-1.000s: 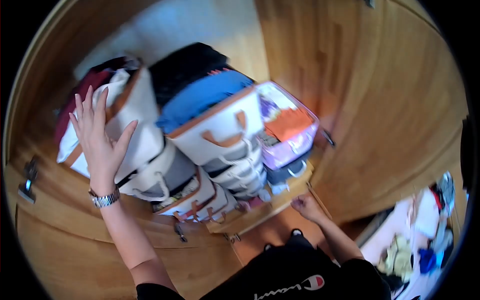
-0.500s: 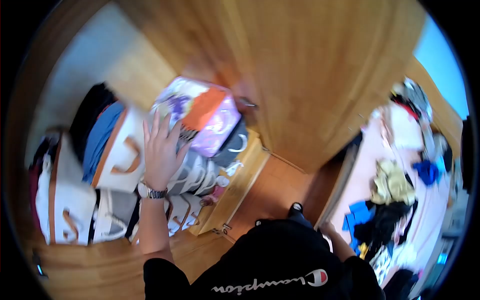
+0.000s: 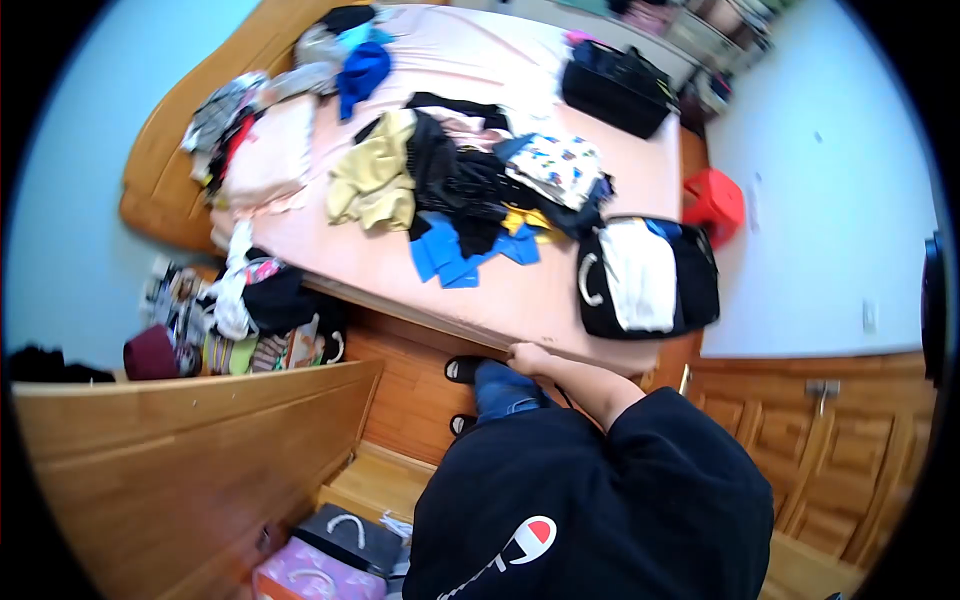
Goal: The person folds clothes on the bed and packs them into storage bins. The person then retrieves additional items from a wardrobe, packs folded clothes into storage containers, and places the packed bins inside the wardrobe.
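My right hand [image 3: 528, 357] is at the near edge of the bed [image 3: 480, 318], its fingers curled. Whether anything is in them is too small to make out. A thin dark cord [image 3: 566, 396] shows below the forearm. My left hand is out of view. On the bed beyond lies a heap of clothes: a pale yellow garment [image 3: 378, 180], black clothing [image 3: 455, 185], blue pieces [image 3: 450, 255] and a white patterned garment [image 3: 558, 168]. To the right of my hand, a black storage bin [image 3: 695, 275] with a white rope handle holds white cloth [image 3: 640, 275].
Another black bin [image 3: 615, 88] stands at the bed's far corner, near a red stool [image 3: 713, 205]. A wooden cabinet door [image 3: 200, 440] stands open at left, with bags and clothes [image 3: 260, 310] behind it. Purple [image 3: 320, 570] and dark grey [image 3: 345, 538] boxes are at lower left.
My view has swung right from the wardrobe shelf to the bed. My left hand, spread before the storage bins earlier, has left view. The right hand remains by the bed edge.
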{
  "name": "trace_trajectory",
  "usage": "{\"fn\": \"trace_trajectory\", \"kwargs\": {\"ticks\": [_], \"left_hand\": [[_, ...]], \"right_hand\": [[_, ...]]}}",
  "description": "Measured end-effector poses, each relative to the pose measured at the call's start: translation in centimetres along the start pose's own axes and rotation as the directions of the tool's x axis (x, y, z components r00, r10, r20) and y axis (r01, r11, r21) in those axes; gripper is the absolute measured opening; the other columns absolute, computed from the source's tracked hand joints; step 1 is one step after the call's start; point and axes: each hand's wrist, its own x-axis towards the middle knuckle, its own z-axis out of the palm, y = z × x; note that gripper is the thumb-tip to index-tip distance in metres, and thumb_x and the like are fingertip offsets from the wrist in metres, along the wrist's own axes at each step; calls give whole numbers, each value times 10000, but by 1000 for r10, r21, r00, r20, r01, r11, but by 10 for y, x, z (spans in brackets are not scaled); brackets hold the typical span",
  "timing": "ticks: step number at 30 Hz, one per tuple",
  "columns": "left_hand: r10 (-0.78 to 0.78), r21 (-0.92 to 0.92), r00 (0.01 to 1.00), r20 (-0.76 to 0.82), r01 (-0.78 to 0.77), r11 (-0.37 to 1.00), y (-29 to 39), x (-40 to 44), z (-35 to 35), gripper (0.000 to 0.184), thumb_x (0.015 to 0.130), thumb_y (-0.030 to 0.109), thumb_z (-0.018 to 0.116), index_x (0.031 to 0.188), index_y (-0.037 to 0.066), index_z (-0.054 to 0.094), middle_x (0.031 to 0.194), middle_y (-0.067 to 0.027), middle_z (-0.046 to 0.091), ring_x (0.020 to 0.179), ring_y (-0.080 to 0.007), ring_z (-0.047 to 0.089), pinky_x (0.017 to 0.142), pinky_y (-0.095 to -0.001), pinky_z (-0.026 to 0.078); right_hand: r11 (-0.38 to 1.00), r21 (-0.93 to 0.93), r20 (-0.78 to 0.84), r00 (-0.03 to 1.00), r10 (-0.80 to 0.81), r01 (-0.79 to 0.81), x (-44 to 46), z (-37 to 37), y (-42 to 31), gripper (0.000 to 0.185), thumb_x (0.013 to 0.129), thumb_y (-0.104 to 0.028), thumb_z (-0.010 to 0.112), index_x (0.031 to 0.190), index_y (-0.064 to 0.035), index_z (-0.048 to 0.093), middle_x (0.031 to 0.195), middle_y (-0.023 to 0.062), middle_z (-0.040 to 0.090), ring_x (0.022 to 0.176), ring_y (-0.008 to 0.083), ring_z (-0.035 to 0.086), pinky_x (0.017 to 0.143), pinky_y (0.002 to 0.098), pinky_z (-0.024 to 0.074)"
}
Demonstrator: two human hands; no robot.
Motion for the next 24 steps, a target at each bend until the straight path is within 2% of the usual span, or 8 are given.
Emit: {"fn": "trace_trajectory", "kwargs": {"ticks": [2,6,11,14,17,20,21,24], "left_hand": [[46,29,999,25,-46,999,5,25,-32,387,955,250,729,1207,-30,641,1023,-103,679,931,-202,613,849,-320,506],[150,27,989,13,-150,988,23,86,-91,380,965,252,738,1198,-32,644,983,-60,672,862,-145,600,793,-281,512],[124,-93,982,-144,-138,986,60,120,-114,343,984,237,722,1184,-32,649,952,-31,664,814,-107,593,745,-262,507],[152,-92,987,-52,-156,983,88,126,-101,338,984,237,723,1179,-29,651,956,-29,665,814,-108,595,736,-265,506],[159,24,979,129,-164,986,118,130,-75,346,978,228,731,1197,-29,656,982,-41,687,844,-120,621,773,-273,518],[270,240,937,221,-320,916,157,124,-44,394,970,242,738,1222,-46,644,1054,-82,724,936,-159,673,859,-307,547],[264,296,931,253,-334,895,173,121,-34,444,947,262,758,1244,-46,640,1094,-128,736,988,-198,697,897,-335,556],[254,486,911,326,-392,781,231,108,5,487,924,281,773,1266,-39,641,1120,-173,741,1015,-238,715,897,-355,565]], "right_hand": [[980,68,-201,959,198,-188,-40,18,47,336,888,-261,620,1114,-37,727,1135,234,723,1105,386,682,1000,477,524],[876,199,-151,869,471,-440,-143,73,115,338,899,-270,612,1110,-34,730,1181,238,711,1118,392,678,1000,467,527],[884,-33,206,863,462,-466,-219,135,159,416,888,-311,625,1149,-5,731,1250,239,687,1169,385,660,1010,454,524],[886,46,146,880,451,-462,-223,152,162,428,893,-317,624,1179,-15,729,1238,234,692,1157,389,662,1000,452,532],[791,352,-159,801,577,-500,-221,118,148,292,907,-255,592,1077,-78,751,1165,235,711,1122,400,672,950,481,549],[859,457,-673,542,503,-231,-203,13,126,181,888,-181,664,1022,-63,691,1059,196,692,1028,416,652,909,505,533],[928,327,-839,397,371,-177,-185,-21,137,298,849,-200,736,1118,-79,690,1164,184,657,1122,392,611,968,488,502],[931,244,-904,286,319,-270,-143,-155,162,718,808,-333,805,1450,-153,537,1423,233,502,1276,459,493,1045,527,433]]}}
